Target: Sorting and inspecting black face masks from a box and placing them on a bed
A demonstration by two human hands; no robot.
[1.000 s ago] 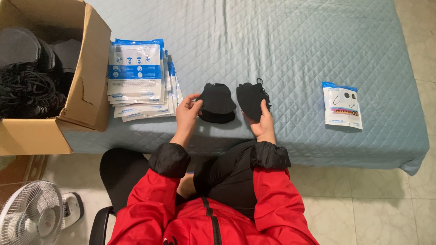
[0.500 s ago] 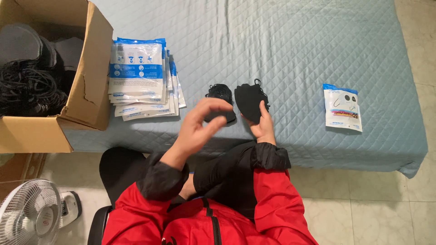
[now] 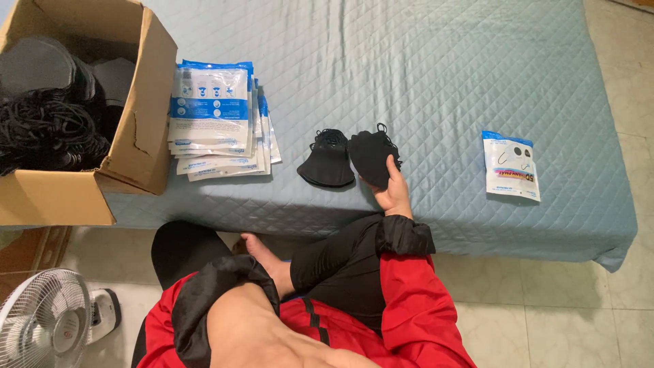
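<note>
So nearest the camera there's the person's red jacket with black cuffs, and the left forearm pulled back in close to the body. The left hand itself is out of frame, so no way to tell what its grip is doing. One bare foot (image 3: 262,255) is tucked up by the knee, black trousers around it. Down in the bottom left corner sits a white floor fan (image 3: 41,320) on the tiled floor.

Next up, the right hand (image 3: 392,191) is resting at the near edge of the bed (image 3: 443,82), which has a quilted grey-blue cover. Its grip is pinched on a black face mask (image 3: 371,157), thumb on top of the mask's lower edge, fingers underneath. Just beside that one, to the left and about touching it, lies a second black mask (image 3: 327,160) flat on the cover, nobody holding it.

Further left is a fanned stack of white and blue packets (image 3: 214,119), and well off to the right a single packet (image 3: 511,165) lying alone. At the far left, a cardboard box (image 3: 139,116) sits on the bed corner, full of more black masks and a tangle of their ear loops.
</note>
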